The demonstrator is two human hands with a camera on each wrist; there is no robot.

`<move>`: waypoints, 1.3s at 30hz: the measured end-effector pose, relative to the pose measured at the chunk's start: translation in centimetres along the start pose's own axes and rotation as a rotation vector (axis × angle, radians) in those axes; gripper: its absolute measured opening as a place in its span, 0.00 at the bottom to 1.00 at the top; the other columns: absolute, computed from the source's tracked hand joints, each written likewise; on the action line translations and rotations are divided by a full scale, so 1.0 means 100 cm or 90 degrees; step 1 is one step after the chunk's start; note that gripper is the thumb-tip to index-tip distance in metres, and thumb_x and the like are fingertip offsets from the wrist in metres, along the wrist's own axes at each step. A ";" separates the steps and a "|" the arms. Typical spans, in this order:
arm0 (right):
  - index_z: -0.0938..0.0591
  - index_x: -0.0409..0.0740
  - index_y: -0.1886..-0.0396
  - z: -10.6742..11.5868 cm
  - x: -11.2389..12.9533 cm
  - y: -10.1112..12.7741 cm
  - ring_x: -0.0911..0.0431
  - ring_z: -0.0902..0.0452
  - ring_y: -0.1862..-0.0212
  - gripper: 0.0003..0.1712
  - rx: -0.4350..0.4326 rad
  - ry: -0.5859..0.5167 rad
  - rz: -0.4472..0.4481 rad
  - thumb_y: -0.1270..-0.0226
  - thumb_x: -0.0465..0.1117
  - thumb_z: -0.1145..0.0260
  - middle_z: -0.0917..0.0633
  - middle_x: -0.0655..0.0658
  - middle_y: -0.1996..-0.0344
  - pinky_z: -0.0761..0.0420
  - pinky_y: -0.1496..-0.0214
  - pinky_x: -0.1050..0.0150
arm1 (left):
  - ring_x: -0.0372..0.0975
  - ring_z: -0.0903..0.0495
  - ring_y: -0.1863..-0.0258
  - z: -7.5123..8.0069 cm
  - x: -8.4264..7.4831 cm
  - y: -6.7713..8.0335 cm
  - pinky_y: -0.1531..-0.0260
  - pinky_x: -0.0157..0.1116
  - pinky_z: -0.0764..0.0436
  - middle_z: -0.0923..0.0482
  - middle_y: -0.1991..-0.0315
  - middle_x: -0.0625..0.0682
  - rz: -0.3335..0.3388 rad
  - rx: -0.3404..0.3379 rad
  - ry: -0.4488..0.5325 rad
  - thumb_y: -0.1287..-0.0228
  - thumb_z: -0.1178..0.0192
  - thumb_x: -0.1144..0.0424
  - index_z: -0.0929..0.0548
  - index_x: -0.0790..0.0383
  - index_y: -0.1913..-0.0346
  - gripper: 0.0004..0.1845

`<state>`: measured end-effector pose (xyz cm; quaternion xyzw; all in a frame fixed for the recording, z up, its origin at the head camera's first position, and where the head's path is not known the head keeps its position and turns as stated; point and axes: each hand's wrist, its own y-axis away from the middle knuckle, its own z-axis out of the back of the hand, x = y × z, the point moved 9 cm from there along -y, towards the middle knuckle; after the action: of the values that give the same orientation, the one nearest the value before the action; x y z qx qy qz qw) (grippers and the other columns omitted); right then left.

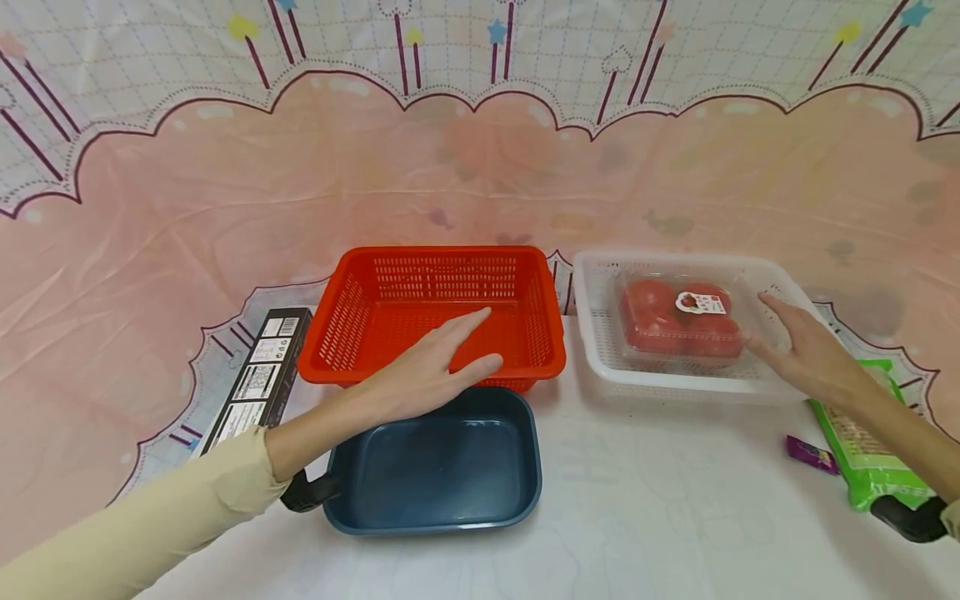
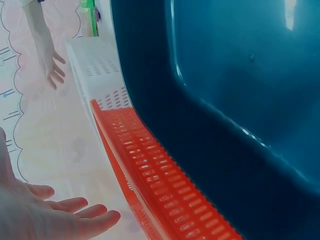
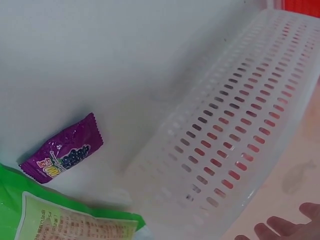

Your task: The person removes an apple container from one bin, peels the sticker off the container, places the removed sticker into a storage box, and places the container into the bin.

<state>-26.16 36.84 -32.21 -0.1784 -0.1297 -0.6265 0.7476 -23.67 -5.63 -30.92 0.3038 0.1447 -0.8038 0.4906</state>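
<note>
On my head feed I have 2 bare hands out over the containers, and neither is gripping anything. The left hand (image 1: 431,367) is at centre-left of the frame, fingers extended and thumb spread wide, above the near edge of the red basket (image 1: 450,252); whether it touches the rim I cannot tell. Just below that basket in the picture lies the blue tub (image 1: 442,475), and I see nothing in it.

The right hand (image 1: 806,346), at the right of the frame, is also spread, its thumb well apart from the fingers, at the right end of the white basket (image 1: 675,382). The tomato pack (image 1: 667,321) sits inside that basket, right of the frame's centre, with its label facing up. Lower down, near the right edge, are the purple sweet (image 1: 812,454) and the green packet (image 1: 862,442).

I read this as the reaching step, before any grip. To my eye, the next move calls for bringing the right thumb and fingers in on either the pack's right side or the basket's rim; I cannot tell which. With the pack I would squeeze lightly, as its clear plastic looks thin.
</note>
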 end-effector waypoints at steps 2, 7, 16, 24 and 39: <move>0.53 0.39 0.23 0.000 -0.003 0.000 0.23 0.50 0.31 0.44 0.007 -0.004 -0.014 0.27 0.54 0.48 0.44 0.21 0.30 0.47 0.41 0.24 | 0.48 0.46 0.24 -0.002 -0.001 -0.001 0.34 0.62 0.39 0.51 0.22 0.46 0.000 0.004 0.015 0.38 0.51 0.30 0.54 0.38 0.23 0.44; 0.55 0.40 0.22 0.000 -0.007 -0.002 0.22 0.48 0.32 0.44 0.016 -0.014 -0.036 0.27 0.55 0.49 0.44 0.20 0.31 0.45 0.43 0.24 | 0.45 0.46 0.24 -0.008 -0.003 -0.005 0.33 0.60 0.38 0.51 0.22 0.43 0.008 0.007 0.047 0.39 0.50 0.29 0.54 0.37 0.23 0.45; 0.56 0.40 0.22 0.000 -0.012 -0.002 0.22 0.43 0.35 0.43 0.018 -0.042 -0.054 0.26 0.55 0.50 0.40 0.19 0.33 0.41 0.46 0.25 | 0.41 0.43 0.26 -0.016 -0.019 -0.020 0.33 0.56 0.36 0.48 0.24 0.41 -0.017 0.008 0.098 0.38 0.48 0.32 0.52 0.38 0.24 0.44; 0.56 0.41 0.22 0.003 -0.014 -0.003 0.23 0.40 0.36 0.43 0.009 -0.047 -0.058 0.26 0.55 0.50 0.40 0.19 0.33 0.40 0.46 0.26 | 0.41 0.42 0.26 -0.023 -0.028 -0.027 0.33 0.56 0.35 0.47 0.24 0.41 -0.019 0.015 0.105 0.39 0.48 0.31 0.52 0.38 0.23 0.44; 0.54 0.39 0.22 0.001 -0.014 -0.005 0.23 0.40 0.36 0.43 0.004 -0.052 -0.047 0.26 0.54 0.49 0.38 0.19 0.34 0.38 0.47 0.26 | 0.40 0.38 0.30 -0.039 -0.048 -0.047 0.38 0.51 0.27 0.45 0.25 0.44 -0.057 0.020 0.134 0.39 0.42 0.37 0.50 0.41 0.23 0.45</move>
<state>-26.87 38.01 -32.65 -0.1964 -0.1687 -0.6454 0.7187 -24.81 2.04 -31.25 0.3872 0.1964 -0.7908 0.4314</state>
